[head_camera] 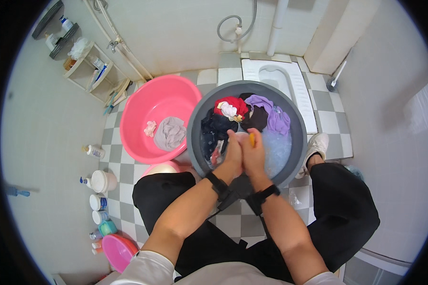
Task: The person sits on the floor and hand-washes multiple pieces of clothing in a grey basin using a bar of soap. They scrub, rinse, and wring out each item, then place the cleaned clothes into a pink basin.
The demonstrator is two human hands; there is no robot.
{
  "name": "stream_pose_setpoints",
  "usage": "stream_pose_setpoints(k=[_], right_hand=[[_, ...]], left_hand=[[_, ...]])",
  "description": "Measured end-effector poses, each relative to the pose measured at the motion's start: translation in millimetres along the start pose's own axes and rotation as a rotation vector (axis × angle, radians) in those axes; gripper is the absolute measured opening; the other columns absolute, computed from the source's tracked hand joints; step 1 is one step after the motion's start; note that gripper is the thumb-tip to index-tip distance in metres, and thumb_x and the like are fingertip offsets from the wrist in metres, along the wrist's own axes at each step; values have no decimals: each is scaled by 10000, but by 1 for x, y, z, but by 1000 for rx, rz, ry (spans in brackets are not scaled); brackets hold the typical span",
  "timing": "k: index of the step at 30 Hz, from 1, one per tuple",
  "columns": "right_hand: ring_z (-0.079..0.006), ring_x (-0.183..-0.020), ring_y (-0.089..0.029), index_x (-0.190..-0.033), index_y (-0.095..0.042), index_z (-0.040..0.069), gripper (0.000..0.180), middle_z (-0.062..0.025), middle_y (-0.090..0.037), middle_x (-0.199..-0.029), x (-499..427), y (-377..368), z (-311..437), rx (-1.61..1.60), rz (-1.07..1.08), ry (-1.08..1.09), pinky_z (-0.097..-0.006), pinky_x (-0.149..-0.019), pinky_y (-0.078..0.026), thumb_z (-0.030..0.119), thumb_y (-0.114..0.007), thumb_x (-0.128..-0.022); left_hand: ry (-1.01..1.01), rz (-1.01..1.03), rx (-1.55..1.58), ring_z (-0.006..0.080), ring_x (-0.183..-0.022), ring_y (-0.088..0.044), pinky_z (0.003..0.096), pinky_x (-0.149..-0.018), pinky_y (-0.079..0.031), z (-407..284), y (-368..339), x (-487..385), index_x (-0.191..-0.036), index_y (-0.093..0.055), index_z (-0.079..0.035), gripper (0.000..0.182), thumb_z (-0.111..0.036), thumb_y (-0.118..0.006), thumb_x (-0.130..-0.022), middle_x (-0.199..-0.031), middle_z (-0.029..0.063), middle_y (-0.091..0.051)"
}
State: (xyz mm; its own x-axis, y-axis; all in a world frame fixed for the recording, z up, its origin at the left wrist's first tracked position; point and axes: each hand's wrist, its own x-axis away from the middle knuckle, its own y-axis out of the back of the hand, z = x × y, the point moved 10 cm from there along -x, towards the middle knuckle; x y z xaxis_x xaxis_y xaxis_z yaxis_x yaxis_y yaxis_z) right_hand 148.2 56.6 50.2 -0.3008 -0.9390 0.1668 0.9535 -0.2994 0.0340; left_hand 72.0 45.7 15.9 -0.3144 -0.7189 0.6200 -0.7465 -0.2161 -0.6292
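Note:
My left hand (233,154) and my right hand (254,151) are close together over the near half of a round grey tub (299,117). Between them is a small pale item, mostly hidden by my fingers; what it is I cannot tell. A small yellow-orange thing (252,139) shows at my right fingers. In the tub, dark blue clothing (219,124) lies at the left, a red cloth (238,103) and a whitish cloth (229,110) at the back, dark brown cloth (255,119) beside them and purple cloth (279,119) at the right. Sudsy water (276,151) shows at the near right.
A pink basin (142,96) with a grey cloth (170,134) and a small pink cloth (150,128) stands against the tub's left. Behind the tub is a squat toilet (308,107). Bottles and white tubs (104,181) line the left wall, with a smaller pink basin (117,251) nearer me.

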Motion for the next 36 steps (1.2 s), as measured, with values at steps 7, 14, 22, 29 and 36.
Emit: stream_pose_setpoints(k=[7, 14, 22, 29, 36], right_hand=[[-198, -932, -614, -1209, -570, 42, 350, -85, -651, -1067, 12, -3, 13, -81, -41, 138, -336, -828, -497, 321, -565, -998], [-112, -905, -548, -1215, -576, 79, 339, -37, -595, -1006, -1, -15, -32, -562, 139, -455, -276, -822, -472, 355, -513, -1028], [-343, -1073, -585, -1142, -614, 79, 260, -196, -606, -1176, 41, -17, 60, 373, 53, 588, -423, -923, -453, 261, -559, -965], [-255, -993, -598, -1139, -608, 50, 330, -128, -621, -1064, 1, -10, 10, -83, 87, 38, -376, -899, -466, 315, -497, -976], [-227, -885, -637, -1160, -593, 98, 343, -96, -656, -1004, -5, -7, -20, -648, 118, -437, -357, -774, -517, 382, -481, -1003]], left_hand=[[-143, 2, -128, 245, -1055, -619, 388, -907, -500, -11, 3, -5, -1198, -578, -127, 523, -535, -296, -1033, -1136, 84, -633], [28, 220, 132, 232, -1020, -638, 378, -905, -502, 13, -18, -7, -1171, -592, -118, 474, -478, -315, -1036, -1098, 79, -659], [-68, 146, 229, 238, -998, -619, 386, -898, -505, -11, 9, -25, -1068, -606, -151, 461, -530, -347, -1020, -1066, 69, -646], [0, 21, -31, 214, -1010, -625, 376, -887, -516, -7, 2, 1, -1110, -593, -139, 384, -462, -400, -1030, -1081, 61, -649], [42, 229, 137, 225, -1020, -640, 392, -909, -519, -4, -19, -7, -1135, -594, -131, 377, -428, -381, -1038, -1115, 67, -659]])
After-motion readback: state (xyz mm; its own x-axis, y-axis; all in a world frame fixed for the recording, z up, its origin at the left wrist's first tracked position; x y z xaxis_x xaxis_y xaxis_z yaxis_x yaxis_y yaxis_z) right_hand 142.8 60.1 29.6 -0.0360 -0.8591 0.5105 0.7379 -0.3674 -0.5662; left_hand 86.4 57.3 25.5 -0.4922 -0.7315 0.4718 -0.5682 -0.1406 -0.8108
